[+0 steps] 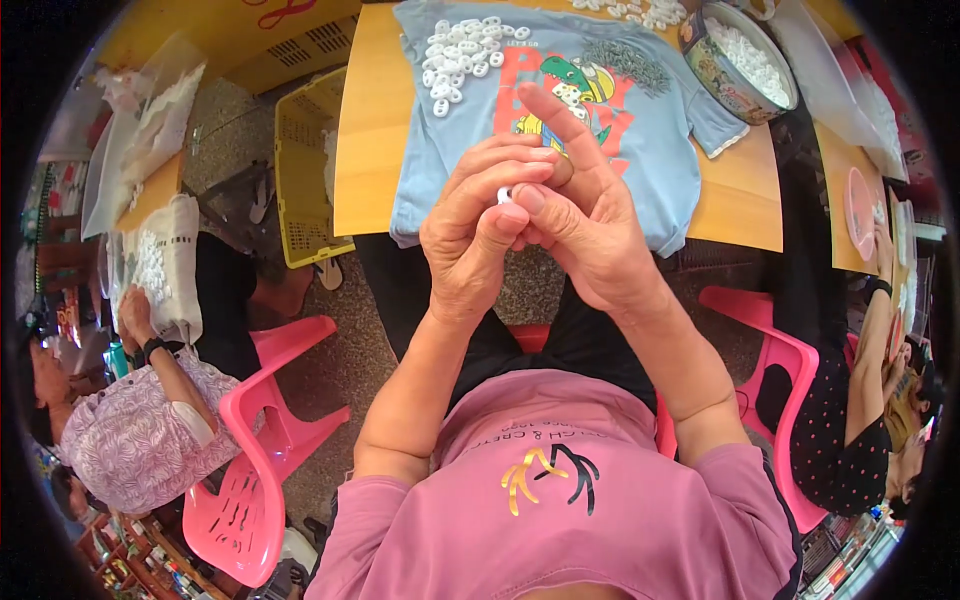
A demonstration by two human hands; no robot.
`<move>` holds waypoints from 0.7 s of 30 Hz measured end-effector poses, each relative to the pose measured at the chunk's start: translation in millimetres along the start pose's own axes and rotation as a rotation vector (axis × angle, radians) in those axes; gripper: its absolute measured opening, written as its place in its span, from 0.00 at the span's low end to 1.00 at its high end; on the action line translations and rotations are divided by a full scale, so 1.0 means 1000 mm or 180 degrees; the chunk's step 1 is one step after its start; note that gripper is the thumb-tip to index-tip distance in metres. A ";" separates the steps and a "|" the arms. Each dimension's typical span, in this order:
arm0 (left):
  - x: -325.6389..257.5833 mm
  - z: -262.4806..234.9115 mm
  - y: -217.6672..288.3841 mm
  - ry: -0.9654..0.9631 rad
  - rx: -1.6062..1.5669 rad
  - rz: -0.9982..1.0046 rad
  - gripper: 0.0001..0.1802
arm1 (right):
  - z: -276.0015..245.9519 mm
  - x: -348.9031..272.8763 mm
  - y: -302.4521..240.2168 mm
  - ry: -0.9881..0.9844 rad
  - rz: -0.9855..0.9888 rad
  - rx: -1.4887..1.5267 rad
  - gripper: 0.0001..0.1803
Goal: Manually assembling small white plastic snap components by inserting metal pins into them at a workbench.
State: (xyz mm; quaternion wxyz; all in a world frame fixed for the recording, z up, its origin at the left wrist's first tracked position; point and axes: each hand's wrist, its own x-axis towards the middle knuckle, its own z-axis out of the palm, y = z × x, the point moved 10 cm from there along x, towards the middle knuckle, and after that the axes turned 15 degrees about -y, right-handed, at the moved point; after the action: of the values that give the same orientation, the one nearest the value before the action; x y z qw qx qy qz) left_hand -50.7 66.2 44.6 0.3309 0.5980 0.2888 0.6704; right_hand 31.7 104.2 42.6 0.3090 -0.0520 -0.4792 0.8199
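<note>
My left hand (468, 220) and my right hand (598, 215) meet in front of me, just beyond the near edge of the table. Between their thumbs and fingers sits a small white plastic piece (504, 195), mostly covered by the fingertips. The right index finger points up and away while that thumb presses at the piece. Beyond the hands, a light blue T-shirt (440, 165) with a dinosaur print lies over the table. On it rest a heap of white oval plastic pieces (462, 58) with dark holes and a pile of small dark grey parts (632, 65), too fine to make out.
A round tin (708, 82) of white pieces stands at the table's (368, 120) far right. More white pieces (650, 12) lie at the back. A yellow crate (305, 215) is left of the table. People sit on both sides by pink chairs (250, 480), one at a pink bowl (858, 215).
</note>
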 end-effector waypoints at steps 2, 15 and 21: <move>-0.001 -0.004 -0.003 0.0113 -0.0032 -0.0032 0.21 | 0.004 0.002 0.004 -0.0045 -0.0102 0.0073 0.40; -0.011 -0.010 -0.003 0.0668 0.0227 -0.0408 0.11 | -0.015 -0.010 -0.017 0.0847 -0.0451 -0.1420 0.16; -0.005 -0.013 0.004 0.0482 0.1001 -0.0743 0.04 | -0.016 -0.013 -0.037 0.0658 -0.0440 -0.2763 0.11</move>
State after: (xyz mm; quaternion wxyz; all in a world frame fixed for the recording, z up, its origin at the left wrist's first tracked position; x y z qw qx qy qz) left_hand -64.0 59.9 42.5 0.2862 0.5527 0.4813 0.6172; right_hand 64.8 122.0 61.9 0.3588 -0.2263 -0.7477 0.5109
